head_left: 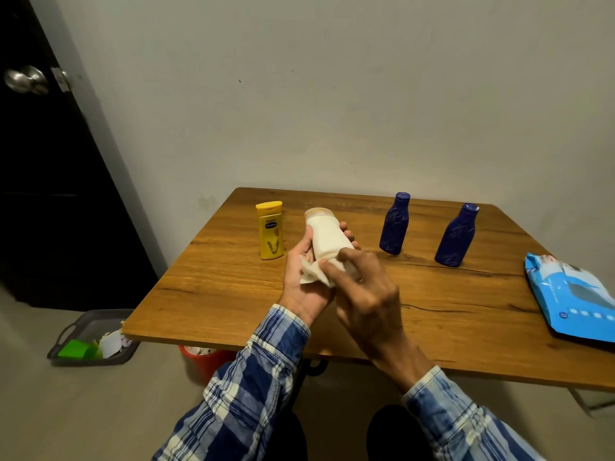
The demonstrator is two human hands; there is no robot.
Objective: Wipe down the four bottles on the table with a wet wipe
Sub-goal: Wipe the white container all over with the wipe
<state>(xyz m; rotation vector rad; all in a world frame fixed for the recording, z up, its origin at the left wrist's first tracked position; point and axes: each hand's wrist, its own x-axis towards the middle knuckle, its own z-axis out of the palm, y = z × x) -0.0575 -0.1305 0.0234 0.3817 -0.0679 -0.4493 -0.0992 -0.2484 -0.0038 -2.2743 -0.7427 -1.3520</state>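
Blue-and-white plaid shirt sleeves (pixel 253 387)

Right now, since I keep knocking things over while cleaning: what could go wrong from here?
The left hand holds the white plastic bottle tilted above the wooden table while the right hand holds a white wet wipe against its base; wetted, it might slip.
The yellow plastic bottle stands close beside the hands; a wide stroke could topple it.

The wooden counter (pixel 432 311) carries a yellow bottle (pixel 270 231) standing upright at its far left. The left blue bottle (pixel 395 224) and right blue bottle (pixel 456 236) stand apart toward the far right. A blue wipes pack (pixel 572 294) lies flat at the right edge.
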